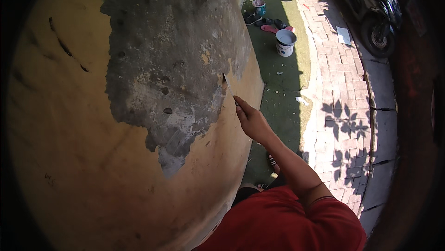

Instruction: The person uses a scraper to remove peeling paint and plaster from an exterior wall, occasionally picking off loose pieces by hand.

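My right hand [251, 120] is closed round the handle of a scraper [228, 84], a flat thin blade that points up and away from me. The blade's tip is at the wall, by the right edge of a large bare grey patch [162, 42]. Around that patch runs yellowish paint [116, 177] with a ragged, flaked border. Paler smears [178, 123] show on the lower part of the grey. My left hand is out of the picture.
Paint flakes [303, 101] lie on the green ground strip [281, 88] beside the wall. Farther off are a white bucket [284, 49], a smaller teal bucket [260, 8] and several sandals [270, 29]. Right of the strip runs brick paving [338, 65], with a parked motorbike [378, 24] beyond.
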Tool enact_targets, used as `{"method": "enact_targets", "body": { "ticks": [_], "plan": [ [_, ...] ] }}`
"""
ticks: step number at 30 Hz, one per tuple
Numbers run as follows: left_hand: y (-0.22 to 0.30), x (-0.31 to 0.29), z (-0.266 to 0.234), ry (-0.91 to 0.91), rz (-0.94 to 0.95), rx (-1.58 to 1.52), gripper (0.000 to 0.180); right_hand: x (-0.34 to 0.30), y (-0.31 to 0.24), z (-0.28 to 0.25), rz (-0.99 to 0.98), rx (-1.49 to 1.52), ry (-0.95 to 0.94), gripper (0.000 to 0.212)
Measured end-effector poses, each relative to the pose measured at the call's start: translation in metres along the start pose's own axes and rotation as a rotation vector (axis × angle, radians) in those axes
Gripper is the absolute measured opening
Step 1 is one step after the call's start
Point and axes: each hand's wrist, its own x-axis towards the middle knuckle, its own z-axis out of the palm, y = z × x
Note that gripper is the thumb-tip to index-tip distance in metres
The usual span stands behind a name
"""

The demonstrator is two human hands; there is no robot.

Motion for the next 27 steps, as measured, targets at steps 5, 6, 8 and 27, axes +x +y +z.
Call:
{"method": "enact_targets", "body": {
  "ticks": [5, 6, 8, 27],
  "plan": [
    [0.009, 0.003, 0.001, 0.019, 0.009, -0.028, 0.049, -0.019, 0.003, 0.015, -0.181, 0.016, 0.038, 0.043],
    [0.008, 0.003, 0.001, 0.026, 0.01, -0.037, 0.049, -0.013, 0.003, 0.013, -0.171, 0.02, 0.042, 0.043],
    [0.008, 0.002, 0.005, 0.028, -0.014, -0.066, 0.049, 0.015, 0.008, 0.002, -0.157, 0.006, 0.094, 0.044],
    [0.012, 0.01, -0.011, 0.029, -0.108, -0.155, 0.045, -0.047, -0.037, 0.039, -0.351, -0.025, 0.069, 0.045]
  ]
}}
